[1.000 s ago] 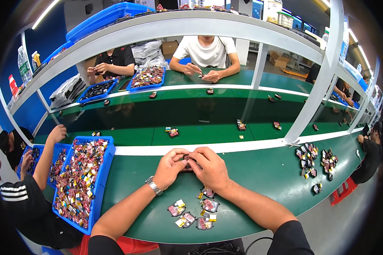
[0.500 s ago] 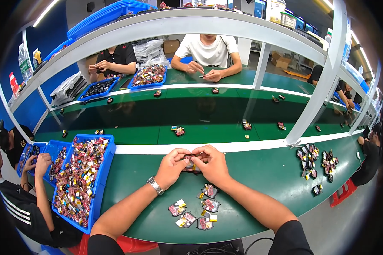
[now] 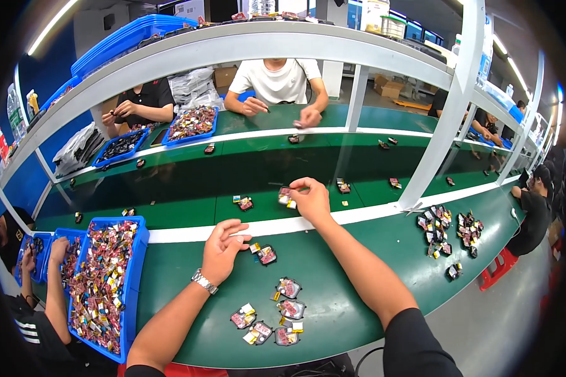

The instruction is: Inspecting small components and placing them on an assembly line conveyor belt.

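My right hand (image 3: 313,202) reaches past the white rail, its fingers closed on a small electronic module (image 3: 287,197) with a red circuit board and white-and-yellow parts. My left hand (image 3: 221,252), wearing a metal watch, hovers near the rail with its fingers apart and nothing in it. Just right of it, a similar module (image 3: 267,254) in a black housing lies on the green table. Closer to me sits a loose group of several such modules (image 3: 291,308), with red boards and yellow-white pieces showing.
At left stands a blue tray (image 3: 139,270) heaped with small boards; a co-worker's hands (image 3: 58,250) are beside it. Beyond the white rail (image 3: 176,234) runs a green belt (image 3: 195,210) with scattered modules. A grey post (image 3: 435,132) rises at right, near more modules (image 3: 435,229). People sit opposite.
My hands, together before, are now apart. The right has moved forward over the rail with a module; the left has drawn back leftward and opened. The whole view has shifted slightly.
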A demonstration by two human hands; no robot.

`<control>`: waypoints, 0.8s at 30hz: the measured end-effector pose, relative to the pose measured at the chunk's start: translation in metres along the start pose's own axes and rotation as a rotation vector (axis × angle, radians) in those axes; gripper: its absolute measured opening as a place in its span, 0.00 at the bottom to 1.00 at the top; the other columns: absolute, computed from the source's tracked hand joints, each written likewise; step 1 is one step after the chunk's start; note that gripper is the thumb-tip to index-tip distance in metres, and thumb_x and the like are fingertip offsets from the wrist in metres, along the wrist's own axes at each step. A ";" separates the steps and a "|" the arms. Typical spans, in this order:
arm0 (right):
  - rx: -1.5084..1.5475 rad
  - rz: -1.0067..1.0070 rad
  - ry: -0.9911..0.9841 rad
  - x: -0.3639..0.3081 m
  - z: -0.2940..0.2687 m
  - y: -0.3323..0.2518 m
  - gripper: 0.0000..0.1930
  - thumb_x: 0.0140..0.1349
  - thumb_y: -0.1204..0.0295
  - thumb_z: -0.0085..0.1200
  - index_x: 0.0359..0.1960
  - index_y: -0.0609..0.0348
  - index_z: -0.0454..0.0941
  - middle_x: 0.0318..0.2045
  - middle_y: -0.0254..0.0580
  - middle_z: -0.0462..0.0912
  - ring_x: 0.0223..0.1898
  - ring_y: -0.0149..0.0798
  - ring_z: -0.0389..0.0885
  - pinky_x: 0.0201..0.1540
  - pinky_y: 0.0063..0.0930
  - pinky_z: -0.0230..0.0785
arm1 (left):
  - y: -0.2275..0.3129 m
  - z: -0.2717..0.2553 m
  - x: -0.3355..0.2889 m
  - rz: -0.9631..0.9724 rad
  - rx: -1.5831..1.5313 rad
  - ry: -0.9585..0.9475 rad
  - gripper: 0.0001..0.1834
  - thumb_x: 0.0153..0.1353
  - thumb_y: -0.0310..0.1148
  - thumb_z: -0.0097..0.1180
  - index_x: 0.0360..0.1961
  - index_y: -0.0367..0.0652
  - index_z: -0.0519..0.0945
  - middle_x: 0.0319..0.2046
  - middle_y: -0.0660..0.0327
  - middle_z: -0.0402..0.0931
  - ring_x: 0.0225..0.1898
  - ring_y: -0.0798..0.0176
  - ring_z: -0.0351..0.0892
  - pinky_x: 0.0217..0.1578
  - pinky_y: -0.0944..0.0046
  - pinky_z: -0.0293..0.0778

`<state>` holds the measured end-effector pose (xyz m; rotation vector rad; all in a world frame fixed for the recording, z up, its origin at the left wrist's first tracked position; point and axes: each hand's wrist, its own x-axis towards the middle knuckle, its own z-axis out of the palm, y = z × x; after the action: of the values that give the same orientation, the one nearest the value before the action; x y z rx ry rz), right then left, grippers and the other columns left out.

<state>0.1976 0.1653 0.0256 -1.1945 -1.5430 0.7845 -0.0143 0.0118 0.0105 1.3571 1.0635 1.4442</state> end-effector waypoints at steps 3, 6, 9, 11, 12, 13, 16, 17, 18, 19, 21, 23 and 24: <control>-0.151 -0.007 0.102 0.022 -0.005 0.029 0.07 0.49 0.75 0.65 0.31 0.60 0.84 0.29 0.41 0.85 0.31 0.37 0.84 0.39 0.30 0.76 | -0.003 0.000 0.000 -0.038 0.020 -0.016 0.16 0.66 0.23 0.49 0.55 0.34 0.69 0.53 0.49 0.75 0.50 0.60 0.80 0.47 0.65 0.79; -0.272 -0.215 0.162 0.032 -0.016 0.049 0.08 0.51 0.72 0.64 0.33 0.60 0.83 0.29 0.45 0.83 0.31 0.45 0.83 0.40 0.36 0.75 | -0.003 0.001 0.000 -0.034 0.048 -0.041 0.13 0.66 0.22 0.48 0.51 0.33 0.72 0.51 0.51 0.77 0.49 0.61 0.81 0.46 0.65 0.79; -0.690 -0.293 0.354 0.032 -0.055 0.043 0.22 0.52 0.64 0.67 0.46 0.60 0.77 0.45 0.51 0.75 0.49 0.54 0.73 0.47 0.47 0.71 | -0.005 -0.005 -0.003 -0.037 0.062 -0.032 0.12 0.66 0.22 0.48 0.50 0.34 0.73 0.50 0.53 0.78 0.49 0.62 0.81 0.46 0.66 0.78; -0.878 -0.136 0.359 0.030 -0.077 0.058 0.27 0.53 0.58 0.67 0.47 0.62 0.72 0.46 0.54 0.73 0.47 0.58 0.73 0.49 0.48 0.70 | -0.004 -0.006 -0.002 -0.040 0.047 -0.011 0.11 0.66 0.22 0.49 0.48 0.34 0.73 0.49 0.54 0.78 0.49 0.62 0.81 0.45 0.66 0.78; -0.847 -0.125 0.375 0.031 -0.091 0.076 0.27 0.53 0.57 0.67 0.45 0.65 0.71 0.45 0.56 0.74 0.48 0.59 0.73 0.49 0.49 0.70 | -0.005 -0.003 0.000 -0.036 0.039 -0.021 0.10 0.66 0.23 0.49 0.48 0.35 0.74 0.48 0.55 0.78 0.48 0.62 0.81 0.45 0.67 0.78; -0.872 0.023 0.325 0.033 -0.097 0.077 0.28 0.52 0.59 0.67 0.45 0.66 0.70 0.43 0.57 0.75 0.48 0.59 0.73 0.50 0.49 0.69 | -0.005 -0.002 0.002 -0.037 0.046 -0.032 0.10 0.66 0.23 0.49 0.48 0.34 0.73 0.50 0.53 0.77 0.49 0.62 0.81 0.45 0.66 0.78; -0.818 0.024 0.299 0.040 -0.104 0.082 0.27 0.52 0.61 0.67 0.46 0.67 0.71 0.42 0.57 0.77 0.47 0.59 0.74 0.51 0.49 0.69 | -0.005 0.002 0.005 -0.009 0.081 -0.035 0.10 0.66 0.23 0.49 0.47 0.35 0.74 0.48 0.54 0.78 0.46 0.64 0.81 0.43 0.67 0.78; -0.823 -0.003 0.337 0.042 -0.104 0.087 0.26 0.52 0.62 0.67 0.46 0.67 0.72 0.40 0.55 0.78 0.45 0.57 0.76 0.50 0.47 0.70 | -0.004 0.002 0.004 -0.007 0.080 -0.033 0.10 0.66 0.23 0.49 0.47 0.35 0.74 0.48 0.54 0.78 0.46 0.64 0.81 0.43 0.67 0.78; -0.825 -0.030 0.370 0.041 -0.099 0.082 0.26 0.52 0.64 0.68 0.47 0.67 0.73 0.39 0.54 0.80 0.43 0.55 0.79 0.49 0.46 0.71 | -0.003 0.000 0.002 -0.019 0.094 -0.011 0.10 0.66 0.23 0.49 0.47 0.35 0.74 0.47 0.54 0.79 0.45 0.65 0.80 0.42 0.67 0.77; -0.822 -0.034 0.368 0.039 -0.098 0.077 0.26 0.52 0.64 0.68 0.47 0.67 0.73 0.39 0.54 0.80 0.43 0.55 0.79 0.49 0.46 0.71 | -0.002 -0.001 0.000 -0.030 0.107 0.008 0.10 0.66 0.23 0.50 0.47 0.35 0.74 0.46 0.54 0.79 0.43 0.66 0.80 0.42 0.67 0.77; -0.429 0.033 0.269 0.029 -0.094 0.057 0.27 0.51 0.67 0.68 0.51 0.67 0.74 0.37 0.49 0.82 0.39 0.41 0.82 0.44 0.33 0.75 | -0.002 -0.005 -0.001 -0.020 0.118 0.037 0.10 0.66 0.25 0.50 0.47 0.35 0.75 0.44 0.55 0.80 0.41 0.67 0.80 0.39 0.68 0.77; -0.148 -0.113 0.151 0.005 -0.073 0.025 0.25 0.52 0.71 0.67 0.51 0.66 0.74 0.35 0.42 0.83 0.37 0.34 0.82 0.42 0.28 0.76 | -0.003 -0.006 0.000 -0.016 0.126 0.063 0.10 0.67 0.26 0.49 0.47 0.35 0.75 0.43 0.55 0.81 0.38 0.69 0.80 0.37 0.69 0.77; -0.080 -0.219 0.053 -0.008 -0.062 0.013 0.25 0.50 0.71 0.68 0.50 0.66 0.75 0.34 0.41 0.83 0.37 0.35 0.82 0.43 0.28 0.75 | -0.002 -0.006 0.003 -0.060 0.078 0.064 0.12 0.69 0.30 0.47 0.47 0.35 0.75 0.42 0.54 0.81 0.35 0.69 0.79 0.35 0.69 0.76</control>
<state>0.2607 0.1569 0.0302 -1.0730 -1.6417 0.5475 -0.0208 0.0148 0.0093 1.3298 1.2036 1.4232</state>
